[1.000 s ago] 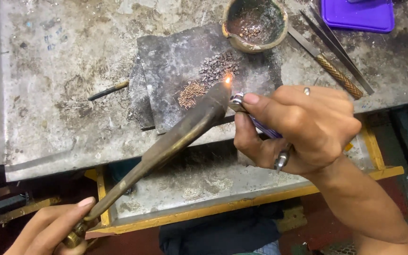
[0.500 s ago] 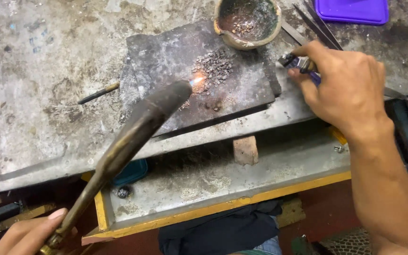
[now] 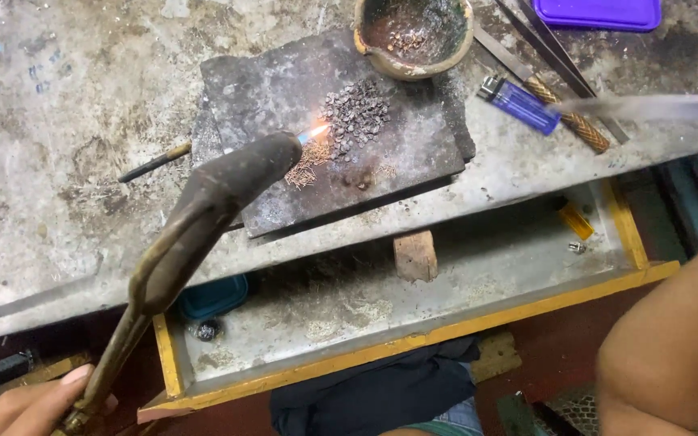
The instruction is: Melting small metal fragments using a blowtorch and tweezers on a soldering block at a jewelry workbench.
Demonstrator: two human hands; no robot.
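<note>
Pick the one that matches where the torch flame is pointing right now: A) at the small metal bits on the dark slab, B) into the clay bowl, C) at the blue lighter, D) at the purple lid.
A: the torch held by the left hand ends in a small flame that touches the metal bits lying on the dark slab, short of the clay bowl.

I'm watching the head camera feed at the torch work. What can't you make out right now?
- Right hand: out of frame in the head view; only the forearm shows at the right edge.
- Blurred streak over the tools: motion blur, identity unclear.
- Left hand: cut by the bottom edge, grip on the torch partly hidden.
- Small metal pieces at the flame: too small to identify.
- Clay bowl contents: too small; rim cut by the top edge.
</note>
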